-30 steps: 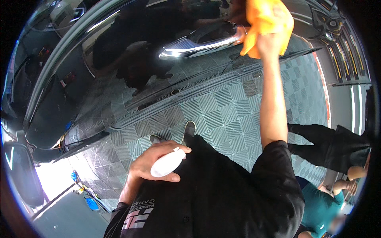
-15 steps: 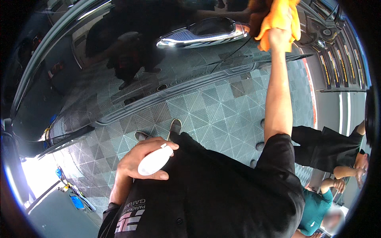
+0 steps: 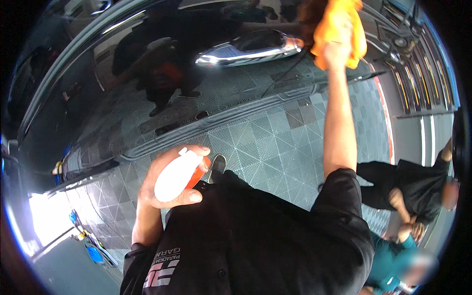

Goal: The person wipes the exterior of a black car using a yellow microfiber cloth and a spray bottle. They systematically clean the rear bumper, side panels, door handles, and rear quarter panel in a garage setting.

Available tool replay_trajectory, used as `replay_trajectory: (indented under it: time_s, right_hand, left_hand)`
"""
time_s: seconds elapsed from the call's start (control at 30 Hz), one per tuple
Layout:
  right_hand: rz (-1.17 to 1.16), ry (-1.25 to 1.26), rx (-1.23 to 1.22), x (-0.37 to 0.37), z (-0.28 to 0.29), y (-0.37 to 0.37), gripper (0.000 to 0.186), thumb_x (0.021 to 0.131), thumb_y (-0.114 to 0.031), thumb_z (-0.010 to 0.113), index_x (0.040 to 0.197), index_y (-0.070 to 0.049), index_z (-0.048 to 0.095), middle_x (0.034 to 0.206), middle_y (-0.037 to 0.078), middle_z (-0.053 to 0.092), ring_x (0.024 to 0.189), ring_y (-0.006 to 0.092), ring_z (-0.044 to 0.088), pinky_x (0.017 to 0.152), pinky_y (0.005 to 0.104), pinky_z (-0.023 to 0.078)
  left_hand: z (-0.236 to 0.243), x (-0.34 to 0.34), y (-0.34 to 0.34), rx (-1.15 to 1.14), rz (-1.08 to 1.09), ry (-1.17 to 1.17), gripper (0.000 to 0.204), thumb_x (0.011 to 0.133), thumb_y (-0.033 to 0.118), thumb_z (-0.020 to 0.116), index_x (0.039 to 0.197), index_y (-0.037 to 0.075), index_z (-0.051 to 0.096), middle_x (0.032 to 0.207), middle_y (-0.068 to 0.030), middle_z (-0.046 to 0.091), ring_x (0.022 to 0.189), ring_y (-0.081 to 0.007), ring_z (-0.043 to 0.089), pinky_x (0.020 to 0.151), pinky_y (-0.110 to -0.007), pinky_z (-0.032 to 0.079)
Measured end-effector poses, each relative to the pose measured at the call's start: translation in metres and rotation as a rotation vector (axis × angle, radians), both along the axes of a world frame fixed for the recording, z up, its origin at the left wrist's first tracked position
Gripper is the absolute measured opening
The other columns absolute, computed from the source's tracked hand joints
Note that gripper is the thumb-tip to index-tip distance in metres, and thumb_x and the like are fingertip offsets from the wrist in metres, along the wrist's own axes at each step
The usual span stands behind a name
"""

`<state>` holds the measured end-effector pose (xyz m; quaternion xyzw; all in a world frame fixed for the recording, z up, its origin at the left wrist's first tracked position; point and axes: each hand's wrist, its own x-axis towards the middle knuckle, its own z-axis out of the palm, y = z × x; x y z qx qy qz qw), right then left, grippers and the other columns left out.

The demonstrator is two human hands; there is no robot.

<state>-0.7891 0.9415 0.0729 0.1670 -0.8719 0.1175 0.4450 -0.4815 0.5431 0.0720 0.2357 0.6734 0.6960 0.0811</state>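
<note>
Orange cloth up at blk car door, just R of chrome handle; R hand wrapped in it, can't tell how far open. L hand curled round white bottle, near blk shirt.

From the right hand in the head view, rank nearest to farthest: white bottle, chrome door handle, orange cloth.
1. Orange cloth: in the right hand itself.
2. Chrome door handle: to that hand's left.
3. White bottle: lower left, in the left hand.
</note>
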Motion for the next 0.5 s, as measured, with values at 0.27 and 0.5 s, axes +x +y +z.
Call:
replay_trajectory:
  time_s: [0.27, 0.5]
  right_hand:
    - [0.257, -0.023, -0.162, 0.041, -0.009, -0.077, 0.045, 0.1, -0.017, 0.054, 0.142, -0.002, 0.053, 0.146, 0.02, 0.054, 0.14, 0.0331, 0.046, 0.117, 0.0411, 0.033]
    - [0.203, 0.216, -0.442, -0.018, -0.061, 0.06, 0.028, 0.1, -0.019, 0.056, 0.121, -0.009, 0.072, 0.141, 0.018, 0.059, 0.141, 0.0321, 0.045, 0.121, 0.0423, 0.027]
  left_hand:
    - [-0.009, 0.009, 0.007, -0.005, -0.017, -0.159, 0.074, 0.076, 0.042, 0.086, 0.134, 0.002, 0.06, 0.103, -0.0086, 0.069, 0.093, -0.0195, 0.067, 0.082, -0.034, 0.052]
    - [-0.013, 0.021, -0.006, 0.051, -0.011, -0.202, 0.076, 0.073, 0.039, 0.088, 0.131, -0.003, 0.061, 0.102, -0.0111, 0.068, 0.095, -0.0223, 0.066, 0.086, -0.035, 0.049]
